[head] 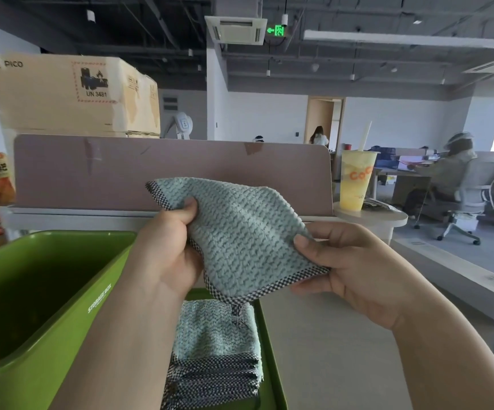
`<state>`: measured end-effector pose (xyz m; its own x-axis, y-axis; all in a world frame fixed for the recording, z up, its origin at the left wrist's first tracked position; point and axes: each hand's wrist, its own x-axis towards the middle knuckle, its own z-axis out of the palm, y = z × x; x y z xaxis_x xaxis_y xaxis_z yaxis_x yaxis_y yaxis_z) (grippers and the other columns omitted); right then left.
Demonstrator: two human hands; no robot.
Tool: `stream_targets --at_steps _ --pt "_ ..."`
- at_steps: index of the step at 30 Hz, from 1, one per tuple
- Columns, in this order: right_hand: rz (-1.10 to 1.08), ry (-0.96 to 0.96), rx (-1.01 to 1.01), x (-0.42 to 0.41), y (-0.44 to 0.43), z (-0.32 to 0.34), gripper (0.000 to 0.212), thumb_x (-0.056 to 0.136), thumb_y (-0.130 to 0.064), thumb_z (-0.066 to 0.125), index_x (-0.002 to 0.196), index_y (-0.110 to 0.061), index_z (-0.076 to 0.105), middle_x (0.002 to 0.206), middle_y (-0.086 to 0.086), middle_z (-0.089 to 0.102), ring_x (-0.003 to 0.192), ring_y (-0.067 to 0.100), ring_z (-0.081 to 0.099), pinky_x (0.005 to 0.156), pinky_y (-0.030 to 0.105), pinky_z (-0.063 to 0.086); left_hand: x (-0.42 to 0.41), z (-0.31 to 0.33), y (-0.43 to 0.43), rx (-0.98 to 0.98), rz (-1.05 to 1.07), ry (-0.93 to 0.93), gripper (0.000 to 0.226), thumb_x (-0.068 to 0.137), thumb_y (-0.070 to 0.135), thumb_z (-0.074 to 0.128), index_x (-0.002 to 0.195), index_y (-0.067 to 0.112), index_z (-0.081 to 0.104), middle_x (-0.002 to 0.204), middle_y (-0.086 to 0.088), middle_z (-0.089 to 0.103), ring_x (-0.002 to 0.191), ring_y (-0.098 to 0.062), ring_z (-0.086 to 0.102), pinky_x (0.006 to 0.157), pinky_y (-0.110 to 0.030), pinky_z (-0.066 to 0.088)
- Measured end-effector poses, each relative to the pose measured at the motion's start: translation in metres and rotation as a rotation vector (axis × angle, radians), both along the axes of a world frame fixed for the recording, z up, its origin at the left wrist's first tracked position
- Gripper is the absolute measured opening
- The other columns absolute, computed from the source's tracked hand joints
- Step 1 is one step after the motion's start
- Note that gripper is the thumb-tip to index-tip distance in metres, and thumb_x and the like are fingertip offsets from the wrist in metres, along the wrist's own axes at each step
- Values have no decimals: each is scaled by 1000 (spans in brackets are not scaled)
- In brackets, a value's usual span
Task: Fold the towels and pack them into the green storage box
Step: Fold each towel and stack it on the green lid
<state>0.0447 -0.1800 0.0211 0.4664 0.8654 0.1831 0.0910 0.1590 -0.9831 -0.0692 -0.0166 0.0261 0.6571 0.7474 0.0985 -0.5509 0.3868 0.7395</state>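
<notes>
Fingers (185,213) of the left hand (166,250) curl round the left edge of a teal towel (240,232), thumb pressed on its front, while the right hand (355,270) pinches the checked lower right corner between thumb and fingers. The towel is held up above the desk (343,350), before a mauve partition (180,167). Below it a stack of folded towels (213,350) lies on a green tray (271,380), just beside the open green storage box (62,321) at the left. A yellow drink cup (355,182) stands by the partition's right end.
</notes>
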Motion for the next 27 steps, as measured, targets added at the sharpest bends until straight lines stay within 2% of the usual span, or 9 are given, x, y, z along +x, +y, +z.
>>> stream_targets --at_steps 3,6,10,13,15,18,21,24,27 --pt "-17 -17 -15 3 0 -2 38 76 -26 62 106 -4 71 105 15 74 95 29 71 76 38 60 -1 0 -3 49 -50 18 23 97 17 47 111 6 62 88 -8 72 70 -19 72 48 -30 57" --pt "-85 -29 46 1 3 -2 40 76 -34 63 108 -11 71 107 11 73 102 31 68 93 47 50 1 1 -10 150 -76 82 20 92 18 55 106 8 65 82 -6 74 64 -18 72 49 -28 56" --pt "-173 96 211 -3 6 3 49 68 -29 67 117 -24 63 92 3 75 85 16 72 81 35 56 5 1 -22 249 -52 138 12 78 16 66 87 9 69 76 -5 76 62 -17 72 50 -27 56" --pt "-121 154 303 -6 4 8 36 73 -13 64 108 -16 69 89 9 74 76 18 71 65 27 58 5 2 -28 298 -20 154 23 60 20 73 81 11 70 76 -4 76 65 -17 72 53 -28 58" --pt "-124 158 330 -6 3 9 29 72 -9 63 99 -11 72 87 11 74 72 19 70 62 27 58 4 3 -30 317 4 146 27 55 20 75 80 11 70 76 -4 76 65 -16 72 54 -27 58" --pt "-159 123 343 -5 1 10 27 70 -9 64 96 -9 72 84 11 73 69 18 69 60 26 57 1 5 -33 332 83 115 46 48 22 80 92 14 68 78 -3 76 68 -16 72 57 -27 57" --pt "-208 83 344 -4 -1 10 29 69 -11 66 97 -11 72 81 13 70 66 18 66 58 25 56 1 1 -29 445 308 205 76 44 40 90 111 31 56 88 -3 74 82 -17 72 77 -39 57" --pt "-276 -13 282 -2 -4 11 32 64 -18 69 95 -14 74 86 15 72 72 18 67 69 29 55 -3 0 -30 647 439 324 56 54 59 80 104 49 55 92 -5 73 88 -22 70 83 -50 55" --pt "-308 -77 230 0 -8 13 32 61 -15 71 93 -14 74 92 15 75 82 21 68 85 39 53 -6 2 -32 689 340 321 24 70 42 78 93 38 70 81 0 74 78 -17 70 81 -46 58"
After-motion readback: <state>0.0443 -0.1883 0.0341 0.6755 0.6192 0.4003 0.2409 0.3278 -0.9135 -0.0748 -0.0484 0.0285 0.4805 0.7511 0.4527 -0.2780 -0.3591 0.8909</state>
